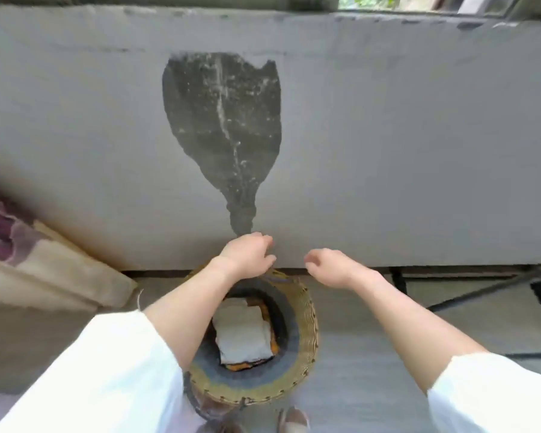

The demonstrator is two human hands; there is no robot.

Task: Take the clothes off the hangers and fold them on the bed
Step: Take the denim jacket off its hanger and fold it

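Lower centre of frame: woven basket (306, 326) on the floor, holding 1 folded white cloth (242, 334) over something orange, long axis running up-frame. Above its far rim, left hand (247, 256) and right hand (331, 265) hover with fingers loosely curled, holding nothing; left is nearer the cloth. No hangers visible. Bed (44, 276) cut off at left edge. Beyond: grey wall (419, 151), blurred.

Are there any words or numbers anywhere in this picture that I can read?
None: no word, number, label or sign shows anywhere.
The basket and the folded white cloth inside it are plain.
The grey wall has only a dark patch, no writing.
The flowery blanket has a pattern, no letters.
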